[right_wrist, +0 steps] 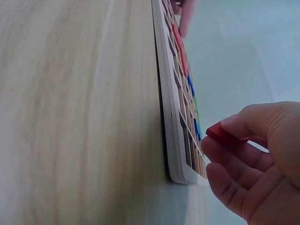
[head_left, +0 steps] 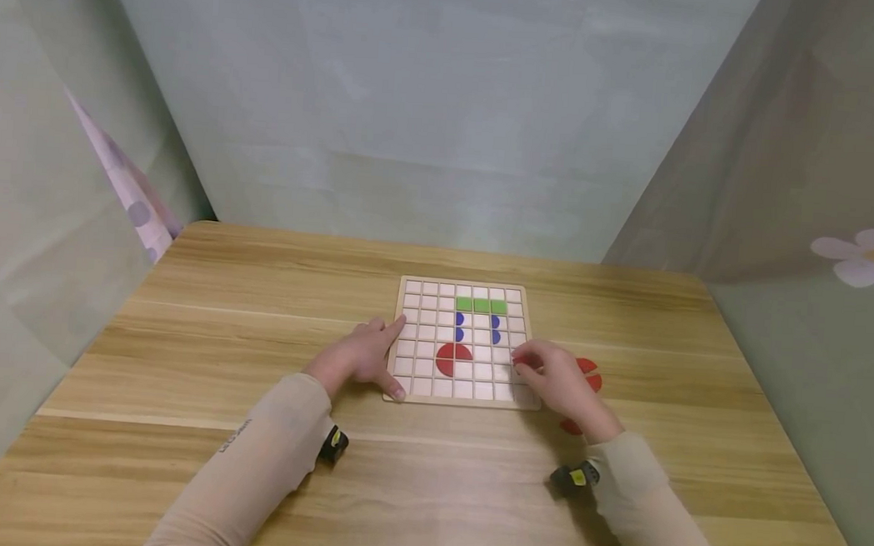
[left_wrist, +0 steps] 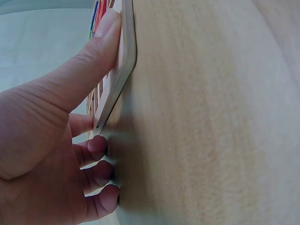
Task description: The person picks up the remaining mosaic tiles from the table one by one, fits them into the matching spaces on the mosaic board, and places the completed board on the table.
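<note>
A square wooden grid board (head_left: pixel 467 402) lies on the table in the head view. My left hand (head_left: pixel 363 354) rests at its left side, thumb pressing the near left corner and forefinger along the edge; the other fingertips reach down by the table (left_wrist: pixel 187 112). Over the board's right edge, my right hand (head_left: pixel 556 379) pinches a red quarter-circle piece (right_wrist: pixel 224 134) between thumb and fingers, raised above the grid. In the cells sit green squares (head_left: pixel 482 306), blue half-circle pieces (head_left: pixel 459 334) in two columns, and three red quarter-circle pieces (head_left: pixel 445 353), with the lower right quarter cell uncovered.
More red pieces (head_left: pixel 593 382) lie on the table right of the board, partly behind the right hand. One red piece (head_left: pixel 569 426) lies nearer, half covered by the right wrist. Pale cloth (head_left: pixel 430 139) hangs behind the table and at both sides.
</note>
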The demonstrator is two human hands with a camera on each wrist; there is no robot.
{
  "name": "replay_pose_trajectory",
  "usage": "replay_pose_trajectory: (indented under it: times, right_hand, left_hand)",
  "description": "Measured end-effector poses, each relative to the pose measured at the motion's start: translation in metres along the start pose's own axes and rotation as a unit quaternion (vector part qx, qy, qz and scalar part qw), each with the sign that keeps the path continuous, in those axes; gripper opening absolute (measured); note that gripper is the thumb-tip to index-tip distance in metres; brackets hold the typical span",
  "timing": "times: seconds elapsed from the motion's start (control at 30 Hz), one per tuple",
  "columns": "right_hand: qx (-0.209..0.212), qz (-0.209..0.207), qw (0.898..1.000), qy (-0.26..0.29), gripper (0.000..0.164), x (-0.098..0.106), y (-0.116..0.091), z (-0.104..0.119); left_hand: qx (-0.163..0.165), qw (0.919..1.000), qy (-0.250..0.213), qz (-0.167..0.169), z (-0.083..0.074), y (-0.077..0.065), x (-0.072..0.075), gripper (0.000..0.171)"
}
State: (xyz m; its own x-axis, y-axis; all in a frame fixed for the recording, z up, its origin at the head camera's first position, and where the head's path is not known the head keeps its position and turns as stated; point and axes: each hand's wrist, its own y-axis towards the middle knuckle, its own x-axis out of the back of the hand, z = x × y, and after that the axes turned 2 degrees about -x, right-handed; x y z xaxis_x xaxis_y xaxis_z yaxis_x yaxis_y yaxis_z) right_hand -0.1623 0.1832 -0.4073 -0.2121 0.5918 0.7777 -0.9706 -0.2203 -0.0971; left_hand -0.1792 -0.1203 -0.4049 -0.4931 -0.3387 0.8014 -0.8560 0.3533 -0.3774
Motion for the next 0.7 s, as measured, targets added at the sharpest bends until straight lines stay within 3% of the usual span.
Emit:
replay_pose_trajectory:
  times: [0.37,0.7]
  right_hand:
    - [-0.01,0.008,1.0,-0.017,0.018,-0.0044,0.0024,0.0051]
    - [-0.005,0.016,1.0,0.009,0.015,-0.0095,0.0043,0.0083]
  left_hand:
    - [0.004,1.0,-0.003,0.004,-0.0005,-0.0005,-0.0002,0.13]
    - [0.003,1.0,-0.003,0.003,-0.0005,0.0008,-0.0005,0.13]
